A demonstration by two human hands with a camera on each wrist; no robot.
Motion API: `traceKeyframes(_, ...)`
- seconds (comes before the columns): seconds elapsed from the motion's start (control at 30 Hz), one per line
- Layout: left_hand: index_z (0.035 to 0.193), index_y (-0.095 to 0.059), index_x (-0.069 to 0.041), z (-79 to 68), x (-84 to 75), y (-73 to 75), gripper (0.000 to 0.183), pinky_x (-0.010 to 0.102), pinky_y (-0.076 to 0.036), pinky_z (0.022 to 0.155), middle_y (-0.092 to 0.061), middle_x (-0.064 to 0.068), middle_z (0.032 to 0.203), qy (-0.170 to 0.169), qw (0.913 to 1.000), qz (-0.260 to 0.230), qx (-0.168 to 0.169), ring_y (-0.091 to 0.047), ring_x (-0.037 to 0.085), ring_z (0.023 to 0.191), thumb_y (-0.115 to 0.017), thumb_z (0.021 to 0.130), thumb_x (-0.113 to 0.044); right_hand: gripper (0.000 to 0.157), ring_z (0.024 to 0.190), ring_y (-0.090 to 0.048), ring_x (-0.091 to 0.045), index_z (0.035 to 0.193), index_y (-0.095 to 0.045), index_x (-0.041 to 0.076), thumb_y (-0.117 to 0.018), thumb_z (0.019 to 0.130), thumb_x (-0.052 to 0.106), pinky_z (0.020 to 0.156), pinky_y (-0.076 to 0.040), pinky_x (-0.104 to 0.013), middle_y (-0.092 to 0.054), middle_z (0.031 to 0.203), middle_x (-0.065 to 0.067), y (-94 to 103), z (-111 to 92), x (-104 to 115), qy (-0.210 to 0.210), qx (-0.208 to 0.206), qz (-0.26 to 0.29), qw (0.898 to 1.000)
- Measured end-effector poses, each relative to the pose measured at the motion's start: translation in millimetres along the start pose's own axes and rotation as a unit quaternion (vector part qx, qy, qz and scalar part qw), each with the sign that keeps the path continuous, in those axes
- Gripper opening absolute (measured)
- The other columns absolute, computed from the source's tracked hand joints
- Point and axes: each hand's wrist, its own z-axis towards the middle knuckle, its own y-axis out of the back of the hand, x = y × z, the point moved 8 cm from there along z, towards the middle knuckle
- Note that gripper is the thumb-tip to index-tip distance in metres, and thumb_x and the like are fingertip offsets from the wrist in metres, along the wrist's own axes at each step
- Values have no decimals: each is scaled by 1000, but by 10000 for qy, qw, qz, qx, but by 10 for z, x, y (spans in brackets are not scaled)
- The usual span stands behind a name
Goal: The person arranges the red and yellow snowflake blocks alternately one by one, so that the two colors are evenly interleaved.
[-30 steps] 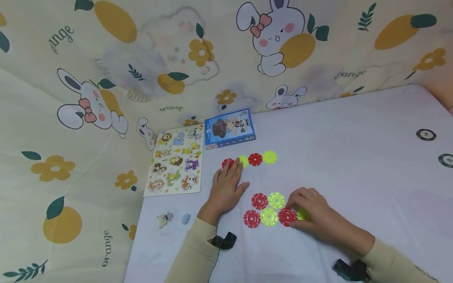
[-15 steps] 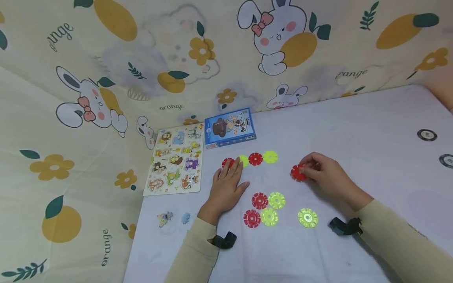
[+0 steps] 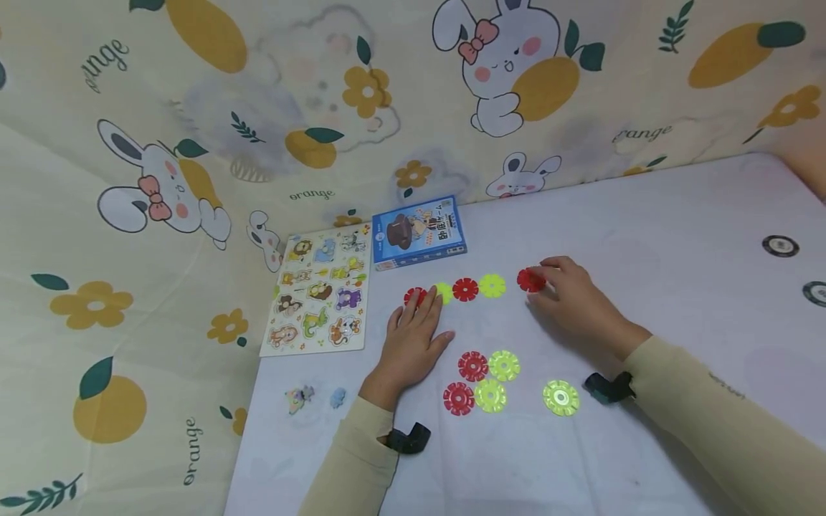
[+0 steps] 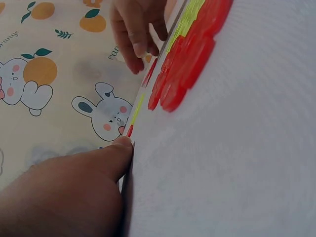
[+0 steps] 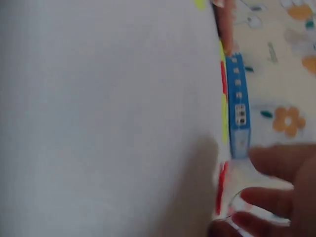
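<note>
My left hand (image 3: 414, 344) lies flat with its fingers extended, its fingertips over a red notched plastic disc (image 3: 413, 294) and the edge of a yellow-green disc (image 3: 444, 293) at the left of the upper row. A red disc (image 3: 465, 289) and a yellow-green disc (image 3: 492, 285) continue that row. At its right end, apart from it, my right hand (image 3: 578, 302) holds another red disc (image 3: 530, 279) by its right edge, close to the table. In the right wrist view that disc (image 5: 221, 190) is blurred, with the fingers (image 5: 269, 200) beside it.
Two red and two yellow-green discs, one of them the yellow-green disc (image 3: 490, 395), form a nearer block. A lone yellow-green disc (image 3: 561, 398) lies to their right. Behind stand a blue box (image 3: 419, 233) and an animal puzzle board (image 3: 316, 290). Black-rimmed chips (image 3: 780, 246) lie far right.
My right hand has taken the red disc from the nearer row, leaving the yellow-green disc beside it, and carried it away from me to the upper row's right end. The left hand stays put.
</note>
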Motion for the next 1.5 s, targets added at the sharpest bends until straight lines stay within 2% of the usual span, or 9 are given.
traceKeyframes(0.13,155,-14,-22,2,14,-3,73,52,-5,111,-2,-8,160,19,10000,25,-16,4,22,144,-32,95,-61,77,129,-27,-39,145,-41,4,-71,84,41,95,-38,-58,-30,150,-15,-140,-77,164,581,492,-1348,9879)
traceKeyframes(0.23,155,-14,-22,0,12,-10,73,52,-6,111,-3,-8,160,8,10000,-4,1,4,22,144,-31,96,-62,84,133,-22,-39,147,-36,6,-71,83,46,98,-32,-60,-25,154,-13,-217,-120,221,841,781,-1782,9773)
traceKeyframes(0.43,155,-16,-21,3,-3,-2,73,53,-7,111,-5,-6,160,-28,10000,-37,-22,2,23,145,-33,96,-61,91,136,-18,-39,150,-31,9,-71,81,52,93,-33,-59,-20,157,-11,-270,-139,254,959,977,-1849,9732)
traceKeyframes(0.77,155,-16,-20,-9,-12,20,73,53,-6,111,-5,-6,160,-14,10000,-88,-5,2,23,145,-34,96,-59,93,138,-15,-39,152,-29,14,-66,80,61,95,-29,-61,-19,157,-8,-289,-166,249,1021,995,-1718,9748)
traceKeyframes(0.93,155,-18,-19,-12,-15,25,73,54,-8,110,-7,-5,160,-26,9999,-88,-40,2,23,145,-35,96,-59,88,138,-18,-38,151,-32,18,-67,81,58,98,-26,-65,-22,156,-9,-209,-171,228,937,785,-1021,9872)
traceKeyframes(1.07,154,-18,-19,-10,-14,17,73,54,-8,110,-8,-5,160,-52,9999,-73,-77,1,23,145,-35,96,-59,78,134,-29,-33,148,-36,19,-70,84,48,98,-33,-61,-32,150,-7,-27,-272,176,799,408,258,9956)
traceKeyframes(1.23,155,-18,-20,-9,-21,14,73,54,-9,110,-8,-5,160,-77,9999,-62,-138,1,24,145,-34,96,-60,61,119,-49,-23,145,-38,31,-65,91,39,88,-46,-45,-42,141,2,185,-565,81,609,322,1809,9811)
traceKeyframes(1.3,154,-18,-20,-9,-23,17,73,54,-9,110,-8,-5,160,-72,9998,-59,-151,0,24,145,-34,96,-60,57,116,-51,-24,144,-37,33,-62,94,32,85,-49,-40,-45,140,0,202,-685,56,668,450,2147,9733)
traceKeyframes(1.5,155,-18,-20,-4,-10,9,74,54,-8,110,-6,-6,159,-37,9999,-22,-117,1,23,145,-35,95,-61,57,110,-55,-29,147,-35,21,-59,96,17,80,-51,-32,-51,133,-8,55,-1011,15,834,1039,2662,9547)
